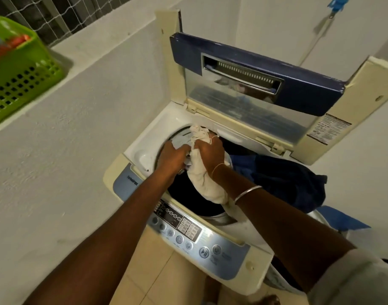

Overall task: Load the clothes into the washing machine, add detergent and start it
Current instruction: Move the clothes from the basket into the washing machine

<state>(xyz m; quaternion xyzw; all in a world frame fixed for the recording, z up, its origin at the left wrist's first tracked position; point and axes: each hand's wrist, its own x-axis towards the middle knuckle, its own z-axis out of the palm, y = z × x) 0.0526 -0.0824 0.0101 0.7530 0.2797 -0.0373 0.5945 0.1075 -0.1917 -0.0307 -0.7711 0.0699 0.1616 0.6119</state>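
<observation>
A top-loading washing machine (131, 172) stands below me with its lid (250, 69) raised against the wall. Over the dark drum opening (188, 197) both hands grip a bunched white cloth (205, 183). My left hand (173, 158) holds its left side. My right hand (209, 154) clutches the upper part, with bits of cloth sticking out above the fingers. Dark blue clothes (285, 181) lie heaped on the machine's right rim, partly hanging into the drum. The control panel (188, 230) with buttons runs along the near edge.
A green perforated basket (23, 78) with items inside sits on a white ledge at upper left. A white wall runs close along the machine's left side. Beige floor tiles (157, 271) show below the panel, with my foot near the bottom edge.
</observation>
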